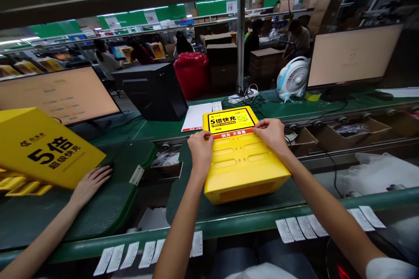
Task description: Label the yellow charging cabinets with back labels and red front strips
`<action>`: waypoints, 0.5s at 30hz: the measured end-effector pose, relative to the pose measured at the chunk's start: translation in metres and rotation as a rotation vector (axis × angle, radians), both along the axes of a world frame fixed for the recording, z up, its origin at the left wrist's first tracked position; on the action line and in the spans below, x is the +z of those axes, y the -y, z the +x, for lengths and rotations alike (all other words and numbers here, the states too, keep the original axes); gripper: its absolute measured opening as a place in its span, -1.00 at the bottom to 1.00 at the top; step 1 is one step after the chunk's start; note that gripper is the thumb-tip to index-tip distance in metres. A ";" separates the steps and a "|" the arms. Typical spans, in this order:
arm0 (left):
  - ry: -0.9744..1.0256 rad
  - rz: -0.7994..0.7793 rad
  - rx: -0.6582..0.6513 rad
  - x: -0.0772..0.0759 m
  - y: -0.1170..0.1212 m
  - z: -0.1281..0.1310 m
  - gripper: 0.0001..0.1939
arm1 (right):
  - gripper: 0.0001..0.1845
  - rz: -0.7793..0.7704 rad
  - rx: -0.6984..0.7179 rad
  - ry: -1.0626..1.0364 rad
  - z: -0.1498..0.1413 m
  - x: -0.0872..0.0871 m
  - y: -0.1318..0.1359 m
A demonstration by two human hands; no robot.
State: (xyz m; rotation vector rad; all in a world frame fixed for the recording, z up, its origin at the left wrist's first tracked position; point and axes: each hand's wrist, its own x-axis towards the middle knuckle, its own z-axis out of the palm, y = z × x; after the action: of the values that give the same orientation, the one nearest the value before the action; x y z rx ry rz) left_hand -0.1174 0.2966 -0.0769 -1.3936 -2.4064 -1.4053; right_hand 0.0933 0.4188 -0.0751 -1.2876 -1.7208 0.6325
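A yellow plastic housing [242,165] with slots in its face lies in front of me on the green work surface. A yellow and black label with a QR code [231,120] covers its far end. Just below that label, a red sticker strip [233,133] with white lettering stretches across the housing. My left hand [200,150] pinches the strip's left end between thumb and finger. At the other end, my right hand [271,134] pinches it the same way. Whether the strip's middle touches the housing, I cannot tell.
To the left, a co-worker's hand [93,181] rests beside another yellow housing [49,148]. White labels [303,228] hang along the green front rail [242,220]. Behind stand a black computer case [150,91], a fan [293,78], a monitor [355,56] and a sheet with red strips [196,117].
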 end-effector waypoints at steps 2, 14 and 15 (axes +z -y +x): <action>0.014 -0.015 -0.001 0.003 -0.001 -0.001 -0.88 | -0.96 0.008 -0.003 0.014 -0.001 0.000 0.000; -0.001 -0.158 0.052 0.014 -0.003 -0.008 -0.90 | -0.77 0.082 -0.072 0.248 -0.002 0.005 0.006; -0.018 -0.165 0.099 0.016 -0.001 -0.006 -0.86 | -0.66 0.156 -0.113 0.294 -0.002 0.005 0.008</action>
State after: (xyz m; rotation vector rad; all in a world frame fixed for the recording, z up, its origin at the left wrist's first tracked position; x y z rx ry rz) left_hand -0.1231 0.2979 -0.0613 -1.2905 -2.5914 -1.1921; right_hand 0.0909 0.4105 -0.0698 -1.4069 -1.8753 0.2464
